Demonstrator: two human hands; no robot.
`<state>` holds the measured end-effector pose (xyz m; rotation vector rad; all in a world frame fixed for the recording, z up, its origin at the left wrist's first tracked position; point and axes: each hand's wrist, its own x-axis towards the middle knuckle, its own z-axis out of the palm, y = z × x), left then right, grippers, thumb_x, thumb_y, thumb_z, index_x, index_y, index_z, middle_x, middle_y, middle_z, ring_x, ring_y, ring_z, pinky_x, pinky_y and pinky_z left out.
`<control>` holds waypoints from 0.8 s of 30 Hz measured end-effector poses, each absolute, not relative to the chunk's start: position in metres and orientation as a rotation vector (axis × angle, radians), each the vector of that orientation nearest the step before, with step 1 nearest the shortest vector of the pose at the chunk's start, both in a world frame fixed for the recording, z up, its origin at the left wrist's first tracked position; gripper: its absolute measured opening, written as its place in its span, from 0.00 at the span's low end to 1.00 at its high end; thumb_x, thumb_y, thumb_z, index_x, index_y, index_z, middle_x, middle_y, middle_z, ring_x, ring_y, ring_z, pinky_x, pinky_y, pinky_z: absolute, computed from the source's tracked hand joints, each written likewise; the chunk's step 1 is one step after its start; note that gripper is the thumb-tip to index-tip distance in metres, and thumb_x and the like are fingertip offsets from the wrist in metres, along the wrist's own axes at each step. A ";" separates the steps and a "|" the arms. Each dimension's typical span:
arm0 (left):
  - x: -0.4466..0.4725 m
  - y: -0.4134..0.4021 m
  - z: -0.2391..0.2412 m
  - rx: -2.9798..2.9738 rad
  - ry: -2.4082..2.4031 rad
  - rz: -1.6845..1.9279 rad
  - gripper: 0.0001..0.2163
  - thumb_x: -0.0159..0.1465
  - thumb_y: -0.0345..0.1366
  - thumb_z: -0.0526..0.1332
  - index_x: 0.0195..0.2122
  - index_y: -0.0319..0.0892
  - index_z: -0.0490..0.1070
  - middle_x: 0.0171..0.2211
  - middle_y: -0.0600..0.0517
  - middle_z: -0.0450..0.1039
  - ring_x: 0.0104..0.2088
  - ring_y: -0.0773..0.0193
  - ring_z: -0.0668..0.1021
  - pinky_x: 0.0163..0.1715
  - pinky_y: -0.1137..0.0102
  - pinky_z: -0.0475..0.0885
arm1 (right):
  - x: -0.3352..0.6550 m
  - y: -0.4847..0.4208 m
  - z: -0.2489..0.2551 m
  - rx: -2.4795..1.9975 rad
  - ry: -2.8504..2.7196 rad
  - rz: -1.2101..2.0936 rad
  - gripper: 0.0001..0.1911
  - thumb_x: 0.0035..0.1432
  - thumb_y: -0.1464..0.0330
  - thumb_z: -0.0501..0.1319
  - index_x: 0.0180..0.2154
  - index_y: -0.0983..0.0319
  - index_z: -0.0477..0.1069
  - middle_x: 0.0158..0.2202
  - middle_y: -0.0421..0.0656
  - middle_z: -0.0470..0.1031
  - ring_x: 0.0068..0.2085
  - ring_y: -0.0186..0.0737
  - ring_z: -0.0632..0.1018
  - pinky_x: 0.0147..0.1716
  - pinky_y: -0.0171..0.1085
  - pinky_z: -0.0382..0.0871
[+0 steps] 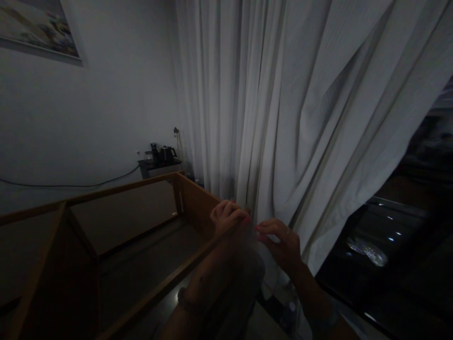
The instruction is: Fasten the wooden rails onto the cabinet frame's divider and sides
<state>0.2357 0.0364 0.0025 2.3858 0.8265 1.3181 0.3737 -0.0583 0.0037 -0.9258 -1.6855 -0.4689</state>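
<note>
In the dim head view, my left hand (229,216) is just over the near right corner of a wooden cabinet frame (198,200), fingers curled and pinched together. To its right my right hand (281,240), with a ring on one finger, also pinches thumb and fingertips together. A hazy, see-through patch (249,236) shows between the two sets of fingertips, like thin clear film; it is too dark and blurred to name. Below the hands is a grey, cloth-like shape (247,278). Whether my left hand touches the wood I cannot tell.
White curtains (244,94) hang close behind my hands. A dark window (382,245) with reflections lies at the right. In the far corner, a kettle (167,153) stands on a small cabinet (159,166). A cable (88,184) runs along the wall, below a picture (38,28).
</note>
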 end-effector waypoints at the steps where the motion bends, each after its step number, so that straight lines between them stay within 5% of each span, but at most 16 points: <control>1: 0.235 0.036 0.002 2.389 0.813 1.322 0.08 0.64 0.41 0.58 0.30 0.49 0.73 0.37 0.54 0.72 0.52 0.57 0.67 0.54 0.55 0.53 | 0.369 -0.056 0.003 -0.926 -1.621 -0.457 0.04 0.61 0.66 0.63 0.33 0.58 0.71 0.28 0.40 0.76 0.29 0.35 0.78 0.29 0.34 0.73; 7: 0.231 0.037 0.002 2.431 0.782 1.345 0.08 0.65 0.41 0.56 0.31 0.49 0.72 0.38 0.54 0.72 0.53 0.57 0.66 0.54 0.56 0.54 | 0.347 -0.051 -0.006 -1.057 -1.270 -0.273 0.12 0.62 0.66 0.61 0.25 0.59 0.68 0.21 0.36 0.70 0.24 0.32 0.72 0.25 0.32 0.66; 14: 0.232 0.034 0.004 2.427 0.811 1.335 0.09 0.66 0.41 0.56 0.31 0.49 0.72 0.39 0.54 0.72 0.53 0.57 0.66 0.54 0.57 0.55 | 0.348 -0.054 0.001 -1.145 -1.225 0.004 0.13 0.66 0.63 0.55 0.29 0.59 0.69 0.22 0.35 0.69 0.26 0.31 0.73 0.28 0.30 0.67; 17: 0.231 0.031 0.006 2.419 0.806 1.321 0.10 0.67 0.41 0.54 0.31 0.49 0.71 0.40 0.54 0.72 0.54 0.57 0.66 0.54 0.56 0.54 | 0.359 -0.058 0.003 -1.137 -1.328 -0.115 0.06 0.65 0.64 0.57 0.39 0.57 0.71 0.29 0.37 0.74 0.31 0.34 0.76 0.31 0.32 0.70; 24: 0.232 0.030 0.007 2.395 0.816 1.304 0.09 0.65 0.41 0.56 0.31 0.48 0.71 0.40 0.54 0.72 0.54 0.58 0.65 0.55 0.57 0.54 | 0.393 -0.072 0.009 -1.008 -1.790 -0.627 0.15 0.60 0.70 0.63 0.50 0.56 0.69 0.39 0.42 0.79 0.38 0.37 0.78 0.40 0.38 0.73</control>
